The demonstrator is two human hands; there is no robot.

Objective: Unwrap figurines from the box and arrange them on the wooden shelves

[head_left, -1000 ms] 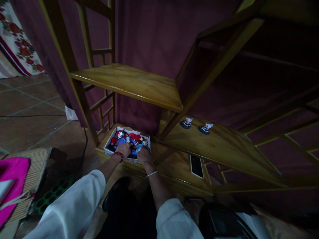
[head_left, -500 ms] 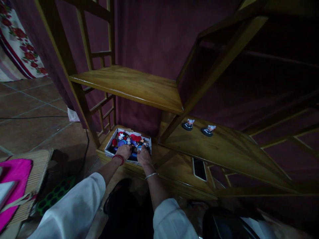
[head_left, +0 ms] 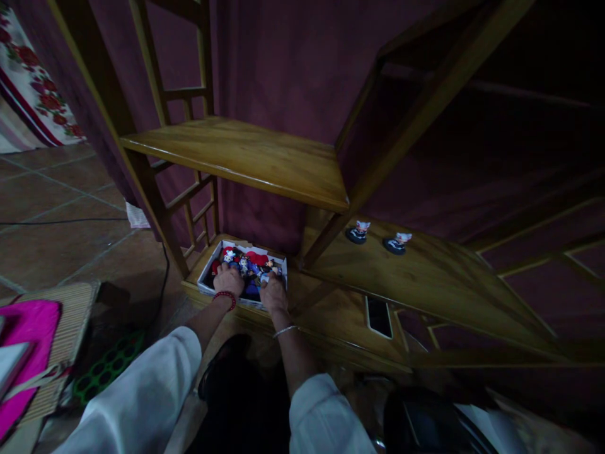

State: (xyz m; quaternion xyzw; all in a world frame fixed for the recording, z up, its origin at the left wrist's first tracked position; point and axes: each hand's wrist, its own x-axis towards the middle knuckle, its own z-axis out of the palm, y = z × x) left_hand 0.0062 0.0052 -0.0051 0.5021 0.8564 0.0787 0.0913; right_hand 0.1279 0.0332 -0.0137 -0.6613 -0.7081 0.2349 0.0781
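Note:
A shallow white cardboard box (head_left: 205,285) holds several small toy figurines (head_left: 258,258) in red, white, blue and purple, lying jumbled together. My left hand (head_left: 229,281), with a red bead bracelet at the wrist, reaches over the box's left part. Its fingers look apart and touch the figurines there. At the right front of the box is my right hand (head_left: 274,294), with a silver bangle at the wrist. Its fingers are curled together beside a pale blue and white piece; what lies between them is hidden.
Two matching figurines on dark bases, one left (head_left: 358,232) and one right (head_left: 397,243), stand on the wooden shelf. A phone (head_left: 379,317) lies on the lower board. An upper shelf (head_left: 246,154) overhangs the box. A green perforated tray (head_left: 108,369) sits at lower left.
My left hand has moved a little left and farther into the box, its fingers spreading. The right hand stays near the same spot. The view has shifted slightly.

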